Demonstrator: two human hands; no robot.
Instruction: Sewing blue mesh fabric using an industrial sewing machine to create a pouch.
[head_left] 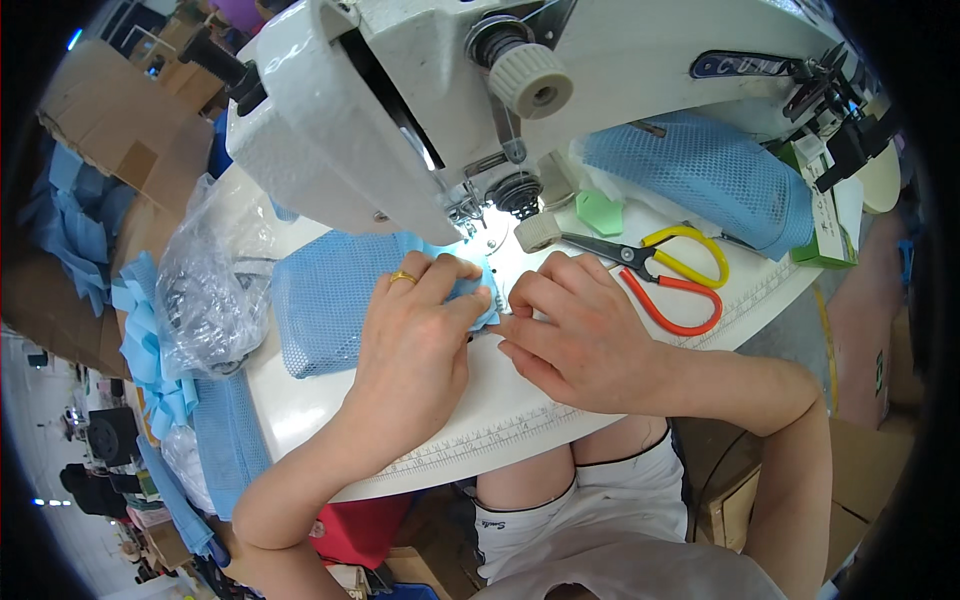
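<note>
Head view: at the centre of the frame I see the left hand [420, 315] resting on the blue mesh fabric [320, 300], its fingers bent, just below the lit needle area of the white sewing machine [330, 110]. The fabric lies on the white worktop [300, 412], left of centre. The right hand [585, 330] curls at the fabric's right edge; I cannot tell whether either hand pinches the cloth. Right of centre, I have red-and-yellow-handled scissors [640, 257] near a green six-sided piece [600, 213].
</note>
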